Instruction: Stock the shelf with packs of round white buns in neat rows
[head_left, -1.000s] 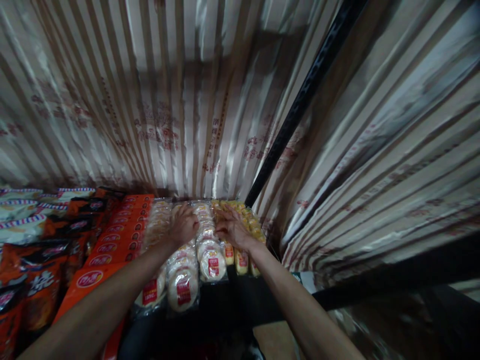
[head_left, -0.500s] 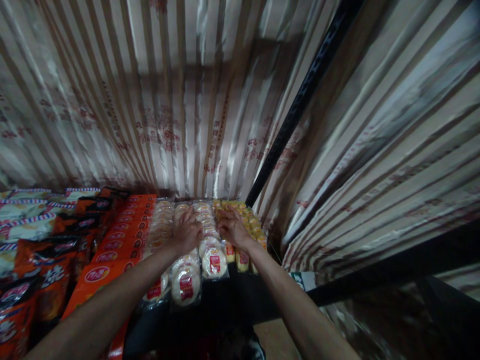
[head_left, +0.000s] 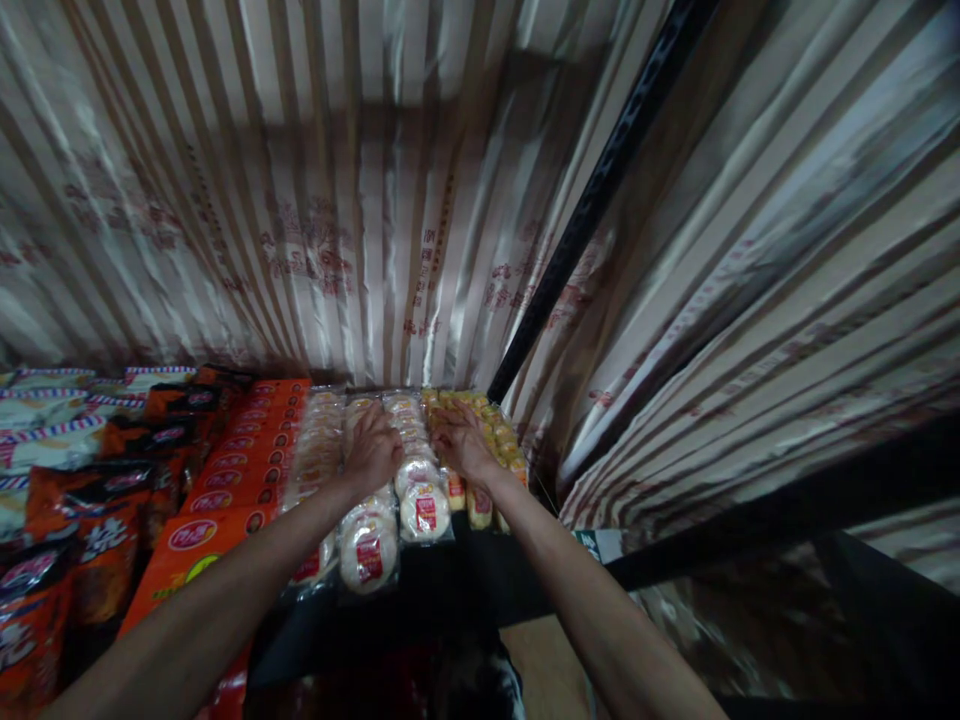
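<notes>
My left hand [head_left: 373, 452] rests over the middle row of round white crackers [head_left: 368, 553] in clear wrappers, its fingers spread toward the curtain. To its right, my right hand [head_left: 463, 445] lies with fingers apart on the left side of the yellow wrapped snacks [head_left: 504, 440]. Neither hand is closed round a pack. Between them runs another row of round crackers [head_left: 425, 512] with red labels. A third cracker row [head_left: 320, 430] stands left of my left hand.
Orange packets [head_left: 244, 450] overlap in a column at left, beside orange-black bags [head_left: 109, 545] and white bags [head_left: 52, 440]. A patterned striped curtain [head_left: 360, 250] hangs behind the black shelf [head_left: 442, 580]. A black metal post [head_left: 600, 200] slants up at right.
The view has shifted slightly, so the goods sit a little higher in the picture. Both hands stay over the same rows, with only small finger shifts.
</notes>
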